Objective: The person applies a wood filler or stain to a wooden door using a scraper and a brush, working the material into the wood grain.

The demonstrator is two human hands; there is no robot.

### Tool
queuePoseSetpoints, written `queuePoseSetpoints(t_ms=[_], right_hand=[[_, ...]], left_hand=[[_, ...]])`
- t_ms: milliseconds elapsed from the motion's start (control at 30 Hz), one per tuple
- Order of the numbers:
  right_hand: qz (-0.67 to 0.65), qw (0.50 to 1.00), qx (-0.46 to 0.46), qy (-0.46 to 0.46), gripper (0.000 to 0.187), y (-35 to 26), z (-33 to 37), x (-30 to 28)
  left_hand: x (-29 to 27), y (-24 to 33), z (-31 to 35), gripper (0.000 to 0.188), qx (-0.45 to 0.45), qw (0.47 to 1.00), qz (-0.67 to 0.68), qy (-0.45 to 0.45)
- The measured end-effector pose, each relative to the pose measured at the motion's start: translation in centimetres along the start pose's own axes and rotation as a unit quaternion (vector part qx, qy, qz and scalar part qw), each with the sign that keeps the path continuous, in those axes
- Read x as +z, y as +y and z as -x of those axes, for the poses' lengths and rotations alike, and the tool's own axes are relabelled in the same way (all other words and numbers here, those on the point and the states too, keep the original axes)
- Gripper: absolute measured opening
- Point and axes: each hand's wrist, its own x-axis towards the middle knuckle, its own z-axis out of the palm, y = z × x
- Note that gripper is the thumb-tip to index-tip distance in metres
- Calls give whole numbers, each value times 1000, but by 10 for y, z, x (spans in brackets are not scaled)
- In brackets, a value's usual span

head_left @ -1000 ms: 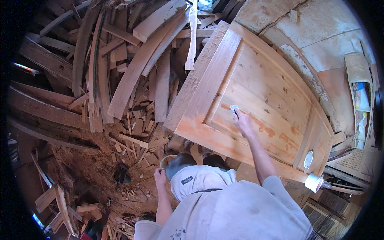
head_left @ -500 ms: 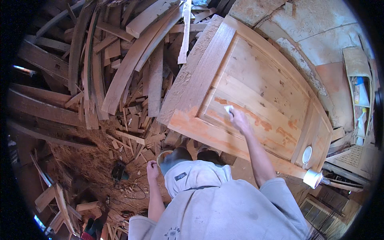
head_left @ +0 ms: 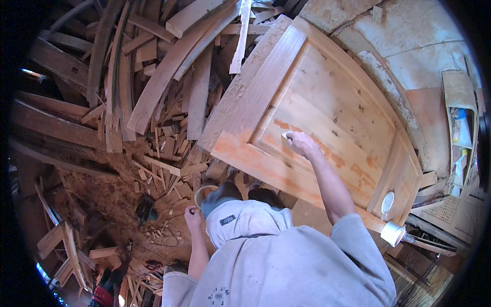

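A large wooden panel door lies in front of me, its recessed face streaked with orange-brown patches. My right hand is closed on a small white piece, whose kind I cannot make out. It is at the door's recessed panel, beside an orange streak. My left hand hangs by my side with its fingers curled, away from the door. Whatever it holds, if anything, is hidden. A round pale rim shows just beyond it.
A white tub and a round white lid sit at the door's near right end. Timber offcuts are heaped on the left, over sawdust. A rack with tubes stands far right.
My right hand has shifted slightly left and nearer the panel's left end, still with the white piece. My left hand stays at my side. The whole view has tilted a little.
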Motion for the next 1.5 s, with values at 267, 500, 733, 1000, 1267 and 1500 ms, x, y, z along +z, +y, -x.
queuePoseSetpoints(t_ms=[267,500,733,1000,1267,1500], right_hand=[[-109,978,61,167,30,-27,8,22],[-153,946,52,281,35,-28,-21,85],[-100,983,58,142,37,-20,8,59],[-143,980,31,132,28,-34,-15,-13],[-94,992,28,79,29,-41,-23,7],[30,994,33,-98,26,-28,20,-15]], left_hand=[[15,4,-22,19,59,998,34,-11],[7,61,-9,19,54,998,35,-16],[-1,13,-19,22,86,996,27,13],[11,8,-17,20,75,997,1,4],[4,10,-3,19,58,998,33,2],[13,5,-16,17,50,997,54,8]])
